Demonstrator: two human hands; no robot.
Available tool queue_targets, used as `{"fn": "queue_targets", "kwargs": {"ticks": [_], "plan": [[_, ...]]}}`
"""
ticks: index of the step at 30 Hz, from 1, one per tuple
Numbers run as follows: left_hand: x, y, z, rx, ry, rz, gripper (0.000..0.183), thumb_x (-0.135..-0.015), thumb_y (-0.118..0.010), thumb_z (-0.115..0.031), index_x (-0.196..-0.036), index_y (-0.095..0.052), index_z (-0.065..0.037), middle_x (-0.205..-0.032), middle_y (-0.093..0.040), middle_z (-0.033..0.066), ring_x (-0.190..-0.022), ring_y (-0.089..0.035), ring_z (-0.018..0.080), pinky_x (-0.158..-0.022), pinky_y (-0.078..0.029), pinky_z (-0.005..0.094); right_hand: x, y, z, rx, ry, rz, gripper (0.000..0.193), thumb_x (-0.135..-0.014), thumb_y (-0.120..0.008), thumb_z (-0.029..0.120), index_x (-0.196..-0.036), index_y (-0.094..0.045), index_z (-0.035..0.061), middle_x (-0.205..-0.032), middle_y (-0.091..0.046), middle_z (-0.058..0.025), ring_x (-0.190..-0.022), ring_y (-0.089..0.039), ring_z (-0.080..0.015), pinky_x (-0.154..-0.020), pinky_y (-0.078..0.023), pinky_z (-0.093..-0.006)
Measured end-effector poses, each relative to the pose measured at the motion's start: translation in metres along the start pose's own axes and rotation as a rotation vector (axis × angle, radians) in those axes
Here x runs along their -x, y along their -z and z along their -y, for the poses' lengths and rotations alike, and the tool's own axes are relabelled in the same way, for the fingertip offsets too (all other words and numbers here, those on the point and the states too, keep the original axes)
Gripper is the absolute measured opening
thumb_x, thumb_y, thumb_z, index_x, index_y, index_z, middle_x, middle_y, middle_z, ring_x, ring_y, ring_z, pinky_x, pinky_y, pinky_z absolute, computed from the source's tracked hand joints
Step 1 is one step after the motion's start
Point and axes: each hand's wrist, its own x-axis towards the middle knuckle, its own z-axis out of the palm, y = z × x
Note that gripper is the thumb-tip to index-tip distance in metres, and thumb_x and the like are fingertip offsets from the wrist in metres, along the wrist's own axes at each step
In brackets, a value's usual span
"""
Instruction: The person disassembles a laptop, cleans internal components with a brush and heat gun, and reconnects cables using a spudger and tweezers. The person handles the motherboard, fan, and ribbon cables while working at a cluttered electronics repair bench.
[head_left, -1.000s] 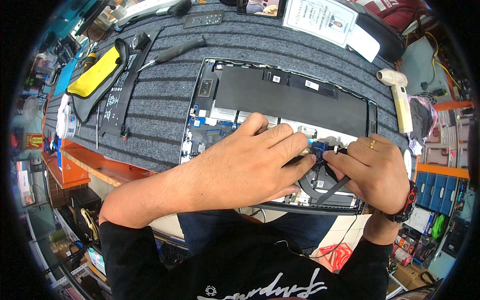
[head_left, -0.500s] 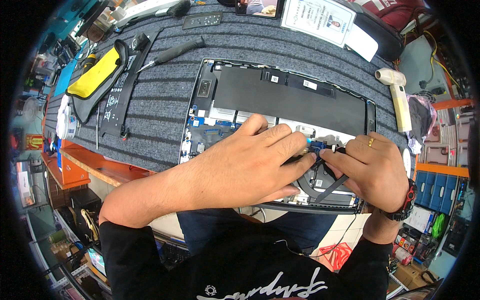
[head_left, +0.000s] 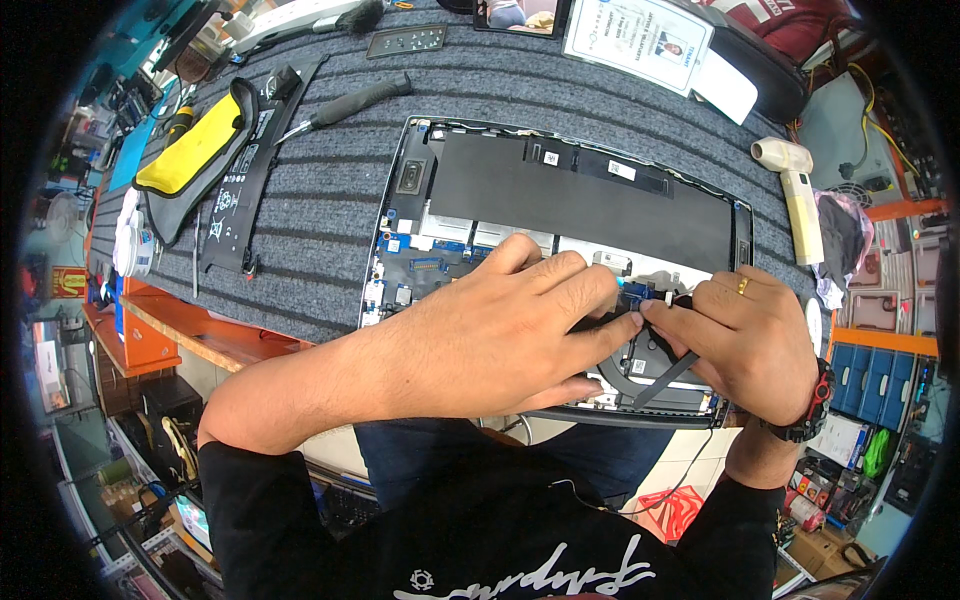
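An open-backed laptop (head_left: 600,205) lies on the grey ribbed mat, its inner parts showing. My left hand (head_left: 545,325) reaches across its lower half, thumb apart from the index finger, whose tip touches down by a small blue circuit board (head_left: 637,291). Close to that fingertip are the bent, closed fingers of my right hand (head_left: 745,335). What they pinch is hidden. A dark flat strip (head_left: 668,380) runs from under my right fingers toward the laptop's near edge. Beside it curves a grey band (head_left: 622,380). My left hand covers part of the laptop's middle.
Left of the laptop lie a black battery pack (head_left: 237,205), a yellow-and-grey pouch (head_left: 190,160) and a screwdriver (head_left: 360,102). A tray of screws (head_left: 405,41) and an identity card (head_left: 640,42) sit at the back. To the right is a pale handheld blower (head_left: 798,200).
My left hand has shifted very slightly to the right, its index fingertip moving closer to my right fingertips. My right hand and the laptop look almost unmoved.
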Motion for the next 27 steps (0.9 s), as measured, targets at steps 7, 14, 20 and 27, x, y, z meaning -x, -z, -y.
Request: {"fn": "queue_targets", "kwargs": {"ticks": [7,14,20,27], "plan": [[-0.0011,0.0043,-0.0021,-0.011,0.017,-0.011,0.054,-0.091,-0.074,-0.041,-0.138,-0.065,-0.016,-0.112,-0.054,0.0039,-0.105,-0.055,0.0209,-0.092,-0.038,0.0394,-0.0002,-0.0016,-0.0020,0.031,0.028,-0.016,0.033,-0.070,-0.074,0.016,-0.102,-0.072,0.0096,-0.079,-0.057,-0.0008,-0.075,-0.065,-0.0198,-0.065,-0.050,-0.0346],[-0.0036,0.0034,-0.0013,-0.011,-0.004,0.006,0.054,-0.092,-0.072,-0.042,-0.139,-0.066,-0.018,-0.110,-0.053,0.0032,-0.104,-0.055,0.0208,-0.092,-0.038,0.0389,0.0002,0.0014,-0.0019,0.046,0.053,-0.002,0.030,-0.072,-0.071,0.015,-0.100,-0.071,0.0081,-0.079,-0.058,-0.0016,-0.075,-0.066,-0.0200,-0.066,-0.051,-0.0338],[-0.0023,0.0042,-0.0009,-0.006,-0.002,0.010,0.053,-0.092,-0.072,-0.042,-0.139,-0.066,-0.018,-0.110,-0.053,0.0031,-0.104,-0.055,0.0205,-0.093,-0.038,0.0386,-0.0004,0.0001,-0.0017,0.032,0.033,-0.002,0.028,-0.072,-0.072,0.016,-0.099,-0.071,0.0089,-0.079,-0.059,-0.0013,-0.075,-0.065,-0.0202,-0.065,-0.050,-0.0343],[-0.0012,0.0065,-0.0018,0.009,0.002,0.016,0.054,-0.091,-0.075,-0.039,-0.139,-0.065,-0.018,-0.114,-0.055,0.0043,-0.107,-0.055,0.0207,-0.093,-0.038,0.0386,-0.0015,-0.0009,-0.0011,0.008,0.017,-0.004,0.030,-0.070,-0.077,0.017,-0.098,-0.070,0.0118,-0.077,-0.057,-0.0006,-0.074,-0.064,-0.0209,-0.065,-0.049,-0.0353]]}}
